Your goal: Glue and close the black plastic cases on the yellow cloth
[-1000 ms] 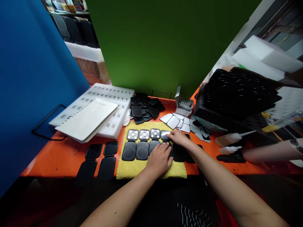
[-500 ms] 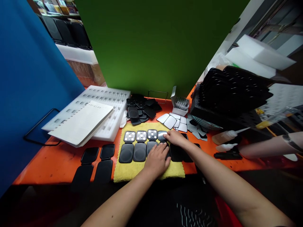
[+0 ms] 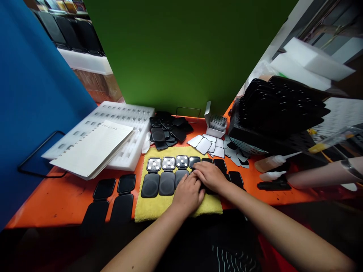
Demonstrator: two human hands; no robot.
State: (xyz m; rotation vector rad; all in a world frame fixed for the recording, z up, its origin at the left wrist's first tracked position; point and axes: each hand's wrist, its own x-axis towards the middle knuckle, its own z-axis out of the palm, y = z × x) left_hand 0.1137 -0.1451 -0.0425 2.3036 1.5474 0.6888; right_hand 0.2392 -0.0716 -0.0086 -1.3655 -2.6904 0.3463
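Observation:
A yellow cloth (image 3: 159, 204) lies on the orange table (image 3: 70, 189). On it stands a row of open black hinged cases (image 3: 167, 172), their upper halves showing silver inserts. My left hand (image 3: 188, 192) rests flat on the cloth, fingers stretched over the fourth case. My right hand (image 3: 208, 175) lies beside it, fingers pressed down on the same case, just below its mirror half (image 3: 194, 161). Neither hand lifts anything. More open black cases (image 3: 227, 170) sit to the right of my hands.
Two open black cases (image 3: 113, 196) lie left of the cloth. A white foam tray (image 3: 124, 117) with a notebook (image 3: 93, 147) is at left. A heap of black cases (image 3: 168, 130), silver mirror pieces (image 3: 207, 143), black stacked trays (image 3: 280, 109) and glue bottles (image 3: 272, 163) stand behind. Another person's forearm (image 3: 323, 175) reaches in at right.
My right hand has slid back from the mirror half toward me and now lies against my left hand. The camera has tilted slightly.

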